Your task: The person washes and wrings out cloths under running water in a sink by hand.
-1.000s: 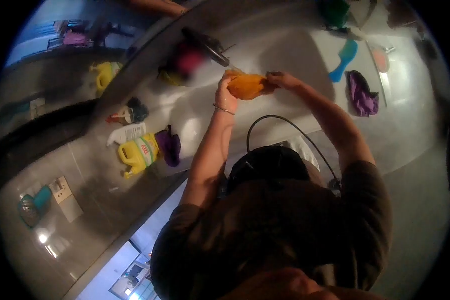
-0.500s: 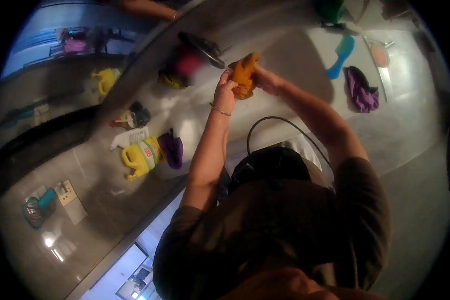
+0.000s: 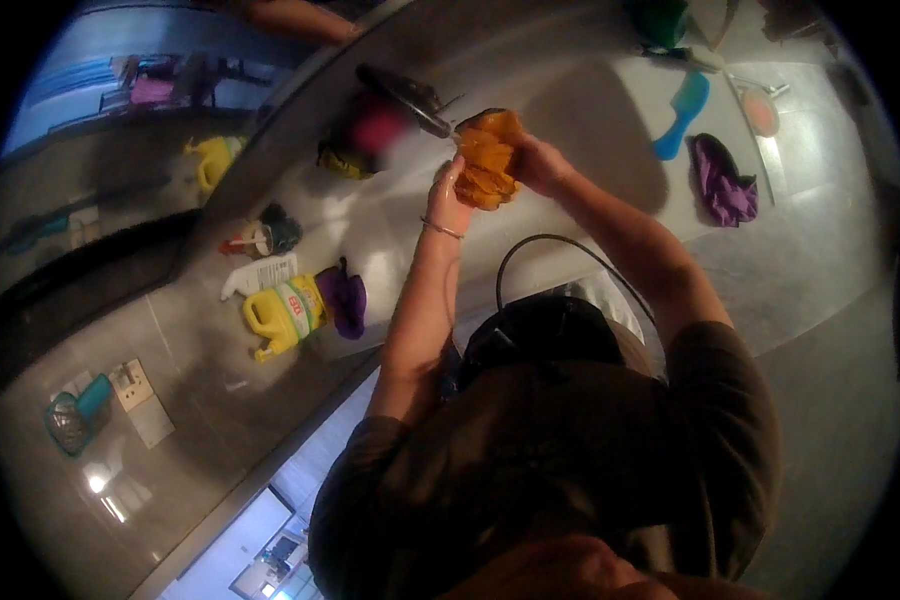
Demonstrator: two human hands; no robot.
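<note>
Our left hand (image 3: 448,203) and right hand (image 3: 543,167) grip the bunched orange cloth (image 3: 490,165) over the basin (image 3: 592,112).
We seemingly pinch opposite sides to spread it by the tap (image 3: 410,100), which crowds its far-left edge; right lie a blue comb (image 3: 686,108) and purple cloth (image 3: 722,185), left a yellow bottle (image 3: 282,316).

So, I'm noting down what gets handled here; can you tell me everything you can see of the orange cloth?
The orange cloth is a small, soft-looking piece of fabric, deep orange all over, with a glossy surface that suggests it is wet. It is bunched into uneven folds, so its full shape is hidden. It is held up over the pale basin, right by the end of the tap, between the left hand and the right hand, both gripping it.
</note>
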